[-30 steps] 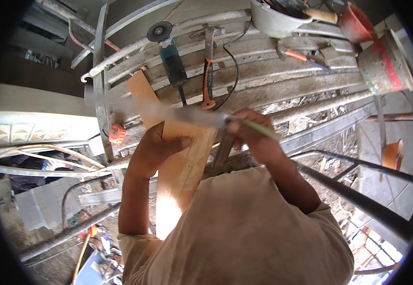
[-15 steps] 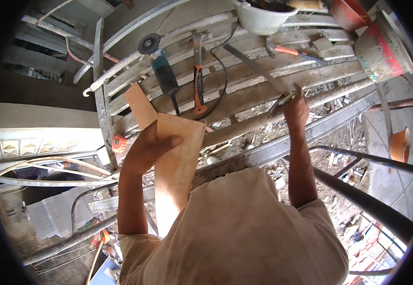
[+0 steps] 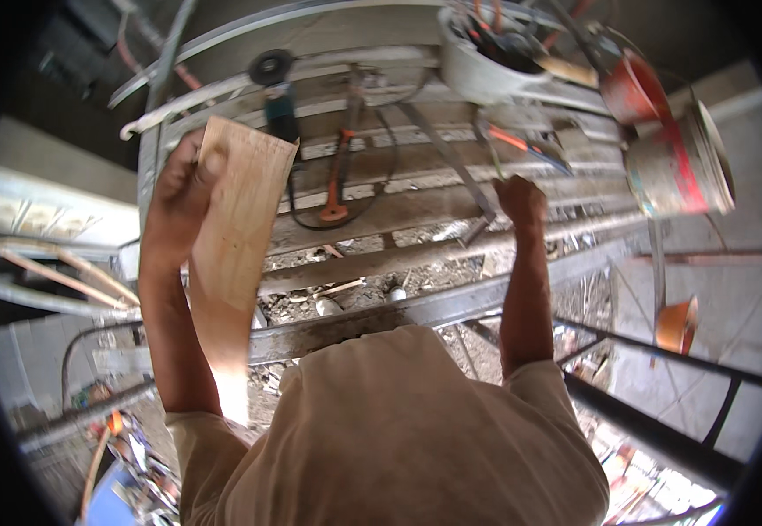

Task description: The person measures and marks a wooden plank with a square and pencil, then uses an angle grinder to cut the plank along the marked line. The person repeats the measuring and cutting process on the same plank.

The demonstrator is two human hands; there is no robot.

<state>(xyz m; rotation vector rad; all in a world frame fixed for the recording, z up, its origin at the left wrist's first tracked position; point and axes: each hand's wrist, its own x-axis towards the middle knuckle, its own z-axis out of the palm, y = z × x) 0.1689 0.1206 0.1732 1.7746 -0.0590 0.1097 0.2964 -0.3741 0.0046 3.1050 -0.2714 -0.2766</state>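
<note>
Two hands are occupied: your left hand grips the wooden board by its left edge near the far end, thumb on the broad face, and your right hand has its fingers closed, apparently on a thin green stick. Status: the metal square is set down across the slatted worktop, near your right hand and apparently released. The board is not set down; you hold it ahead and to your left. Blur prevents confirming any line on its face, so treat that as unverified. The angle grinder and the orange-handled hammer lie on the worktop, with neither hand on them. Compared with half a second earlier, the board's far end is raised and shifted left, overlapping the grinder's near end, and the square, then at your right fingers, now lies apart from them.
</note>
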